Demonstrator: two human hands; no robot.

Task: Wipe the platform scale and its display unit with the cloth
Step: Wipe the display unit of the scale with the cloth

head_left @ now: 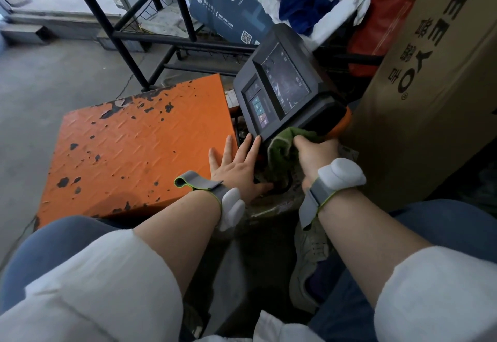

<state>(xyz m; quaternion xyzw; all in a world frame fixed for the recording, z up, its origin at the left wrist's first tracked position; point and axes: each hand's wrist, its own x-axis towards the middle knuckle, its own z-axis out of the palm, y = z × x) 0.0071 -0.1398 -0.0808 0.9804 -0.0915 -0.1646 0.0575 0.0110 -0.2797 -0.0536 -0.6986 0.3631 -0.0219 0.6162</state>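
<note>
Right hand: the right hand (313, 155) is bunched around the green cloth (285, 148), pushing it against the near bottom corner of the display unit (282, 83). So yeah, mid-wipe on the housing.

Left hand: the left hand (236, 165) is flat with fingers straight, not grabbing anything. Fingertips touch the display's lower edge, palm sits over the gap next to the orange platform (139, 142). Looks like it's just bracing the unit.

Where the scale is: platform spreads out to the left of the left hand; the display sits right above both hands, tilted toward the camera.

Progress: my guess is roughly partway. The cloth is only on the display's bottom corner right now, and the screen above the hands looks smudgy and reflective. The platform has tons of chipped paint and dark spots, so honestly can't tell whether it's been wiped or not; chips won't come off anyway. The screen, the button panel and maybe the whole plate look like what's left.

Readable stuff: blue board (228, 3) well beyond the hands has a QR code and a phone number starting "400-", rest too small. The cardboard box (430, 86) right of the right hand has big dark characters, seen sideways, can't read them properly.
</note>
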